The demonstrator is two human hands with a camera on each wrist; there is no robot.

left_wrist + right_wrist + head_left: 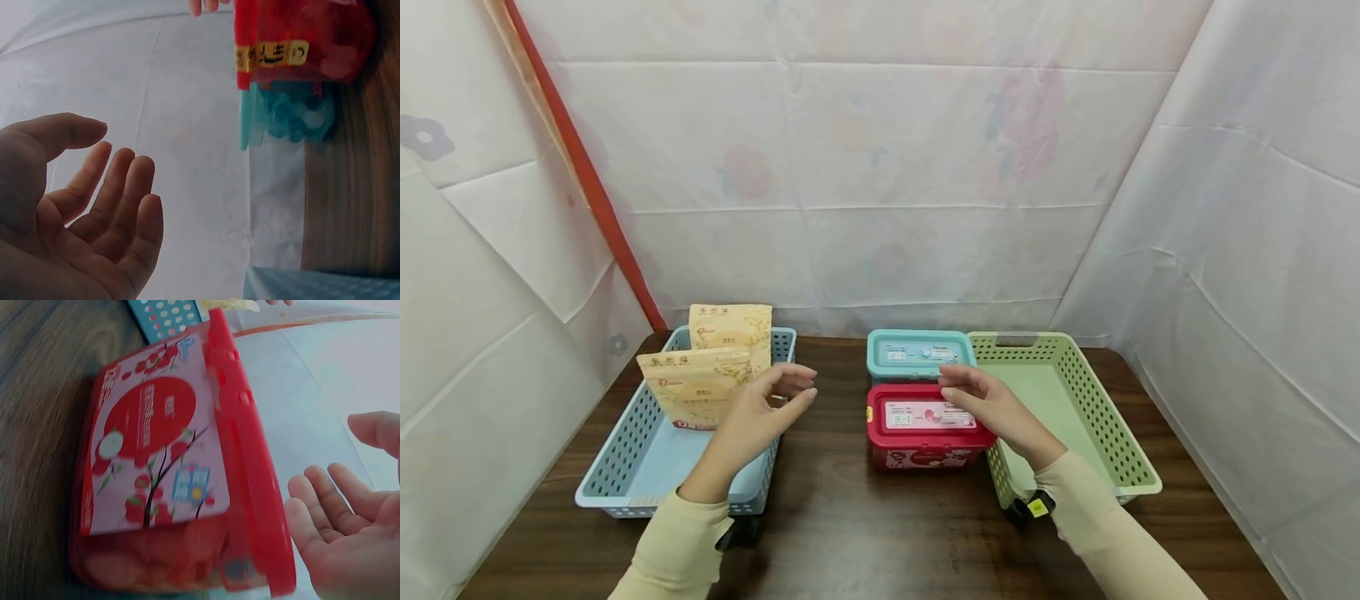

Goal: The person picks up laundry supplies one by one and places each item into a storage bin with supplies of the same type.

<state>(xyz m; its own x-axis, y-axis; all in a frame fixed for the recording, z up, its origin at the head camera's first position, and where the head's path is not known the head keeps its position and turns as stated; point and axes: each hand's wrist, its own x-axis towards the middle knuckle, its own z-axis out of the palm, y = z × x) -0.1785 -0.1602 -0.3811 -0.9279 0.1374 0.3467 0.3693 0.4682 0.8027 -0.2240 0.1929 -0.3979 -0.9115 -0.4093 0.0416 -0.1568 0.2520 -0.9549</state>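
Note:
My left hand [766,404] hovers by the right side of the blue basket [597,502], fingers loosely bent with nothing between them. Inside that basket stand two cream-yellow pouches, a front pouch [696,387] leaning and a back pouch [730,325] more upright. My right hand [992,404] is over the right end of a red lidded box [925,454], its fingers apart from the thumb and holding nothing. In the right wrist view the red box [156,437] shows a fruit-branch label, with the hand [350,531] above its lid. Directly behind it sits a teal lidded box [917,352].
A green basket [1037,387] stands to the right of the boxes, under my right forearm. Dark wooden tabletop [835,517] lies between the blue basket and the boxes. White patterned sheets [865,167] hang at the back and both sides, with a red strip [583,167] at left.

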